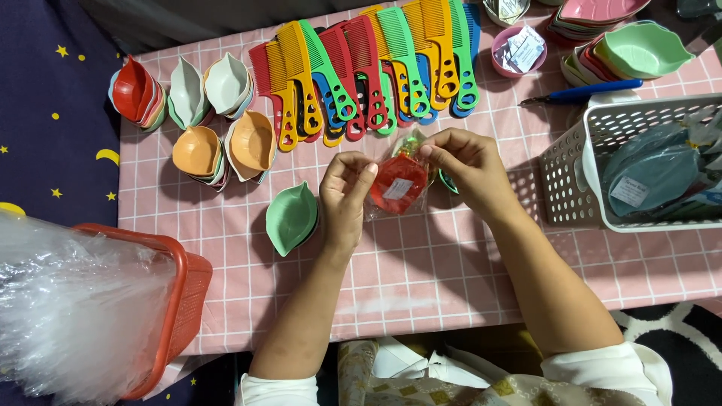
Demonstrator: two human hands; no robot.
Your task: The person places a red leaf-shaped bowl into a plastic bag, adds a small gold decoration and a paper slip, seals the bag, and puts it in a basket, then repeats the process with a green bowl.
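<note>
Both hands are up over the pink checked tablecloth (421,278), working one small clear plastic bag (397,186) between them. There's a red leaf-shaped dish inside the bag with a white label on it, plus something greenish and yellow bunched near the top. The left hand (344,197) has its fingers curled in and pinches the bag's left edge between thumb and fingertips. The right hand (468,164) is pinched shut on the top right corner of the bag, fingers bent. So the bag hangs right between the two hands, just off the cloth as far as I can tell.

Just left of the left hand sits a green leaf-shaped dish (291,218) on the cloth, close to the wrist but not touching. Further out past it are two orange dish stacks (226,150), then white ones (207,90) and a red stack (135,90). Straight ahead of both hands is a fanned row of combs (368,71) in red, yellow, green and blue, handles pointing back toward the fingers. To the right of the right hand is a white plastic basket (571,165) holding dark teal dishes in bags. Beyond it there's a blue-handled tool (583,92) and a pink cup (517,51) of paper slips. Well off to the left, down near the left elbow, a red basket (180,301) is stuffed with clear plastic bags.
</note>
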